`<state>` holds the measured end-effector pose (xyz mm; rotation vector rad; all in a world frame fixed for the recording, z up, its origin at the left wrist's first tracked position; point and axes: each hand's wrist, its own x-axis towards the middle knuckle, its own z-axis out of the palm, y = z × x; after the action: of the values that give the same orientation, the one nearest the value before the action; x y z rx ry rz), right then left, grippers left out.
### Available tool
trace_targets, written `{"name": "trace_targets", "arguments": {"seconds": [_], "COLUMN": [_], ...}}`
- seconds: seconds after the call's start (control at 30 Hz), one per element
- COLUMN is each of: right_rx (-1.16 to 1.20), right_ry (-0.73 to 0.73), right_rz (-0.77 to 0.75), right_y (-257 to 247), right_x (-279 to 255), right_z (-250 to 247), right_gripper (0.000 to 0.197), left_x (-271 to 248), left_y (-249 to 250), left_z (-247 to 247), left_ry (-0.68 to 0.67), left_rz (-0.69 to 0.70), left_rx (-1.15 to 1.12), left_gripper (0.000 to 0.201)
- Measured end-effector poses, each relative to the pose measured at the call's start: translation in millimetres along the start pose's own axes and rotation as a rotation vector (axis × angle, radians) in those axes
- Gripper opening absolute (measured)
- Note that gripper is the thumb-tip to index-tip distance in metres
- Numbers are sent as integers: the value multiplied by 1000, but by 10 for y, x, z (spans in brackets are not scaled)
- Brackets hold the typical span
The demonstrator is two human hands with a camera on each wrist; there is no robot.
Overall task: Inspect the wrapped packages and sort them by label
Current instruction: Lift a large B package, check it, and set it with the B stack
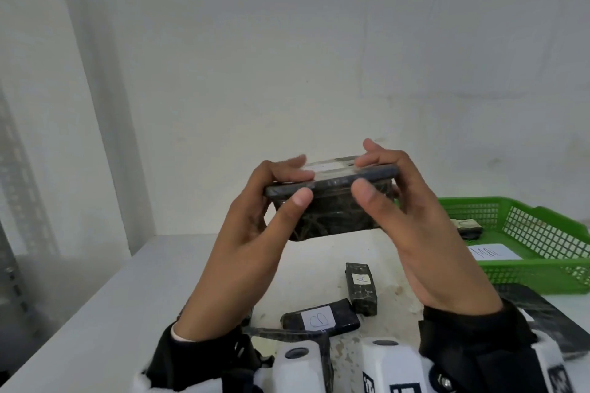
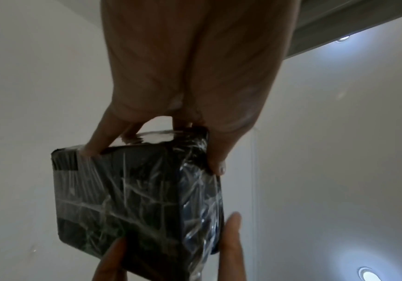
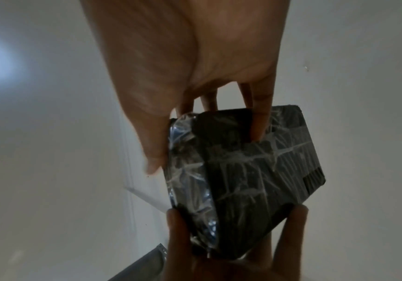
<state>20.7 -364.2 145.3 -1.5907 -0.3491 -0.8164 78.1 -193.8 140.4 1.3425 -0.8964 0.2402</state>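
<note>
While both hands hold it up off the table (image 1: pixel 95 313), the wrapped package (image 1: pixel 332 201) sits between them at chest height, a dark block under crinkled clear film. The left hand (image 1: pixel 255 217) grips its left end, thumb on the near face and fingers curled over the top; the right hand (image 1: pixel 408 210) grips the right end the same way. The wrist views show fingers of each hand pressed into the film on the underside as well. A pale strip on the top face, between the fingertips, looks like the label, but it is tilted away and cannot be read.

This appears to be the inspection step: the package is being turned so that its label can be seen. Below the hands, on the table, lie two more packages, one labelled A (image 1: pixel 362 289) and one labelled B (image 1: pixel 319 317), just beside each other. Beyond the right hand stands a green basket (image 1: pixel 542 274) with a paper sheet and a small dark item in it.

The next move likely calls for tipping the top face toward the eyes, reading the letter, then carrying the package to its matching place. Which place matches cannot be told yet. The slick film may slide under the fingers, so a firm two-handed grip seems wise.
</note>
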Motion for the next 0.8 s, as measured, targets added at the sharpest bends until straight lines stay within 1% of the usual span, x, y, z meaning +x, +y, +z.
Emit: {"name": "trace_targets", "arguments": {"seconds": [0.1, 0.23, 0.33, 0.4, 0.47, 0.53, 0.6, 0.63, 0.73, 0.8], "right_rx": [-6, -136, -198, -226, -237, -231, -201, -177, -128, -132], "right_ry": [-36, 5, 23, 0, -54, -66, -37, -21, -16, -35], "right_rz": [-29, -33, -8, 36, 87, 94, 82, 84, 118, 155], "right_y": [4, 60, 67, 70, 62, 43, 21, 18, 27, 31], "right_x": [4, 10, 9, 8, 2, 3, -1, -2, 4, 15], "right_z": [38, 55, 81, 65, 29, 2, 3, 13, 48, 49], "right_gripper": [49, 51, 54, 52, 51, 43, 36, 35, 37, 40], "left_x": [-10, -24, -9, 1, 1, -4, -14, -16, -16, -9], "left_y": [-6, -13, -53, -61, -56, -45, -20, -7, 32, 29], "left_z": [36, 22, 7, 24, 39, 38, 37, 39, 51, 64], "left_ry": [8, -47, -64, -49, -26, -13, -25, -27, 10, 32], "left_rz": [27, -16, -35, -51, -68, -86, -109, -113, -111, -117], "left_rx": [41, 59, 96, 106, 110, 110, 112, 119, 122, 117], "left_gripper": [30, 38, 36, 33, 33, 43, 51, 48, 29, 26]}}
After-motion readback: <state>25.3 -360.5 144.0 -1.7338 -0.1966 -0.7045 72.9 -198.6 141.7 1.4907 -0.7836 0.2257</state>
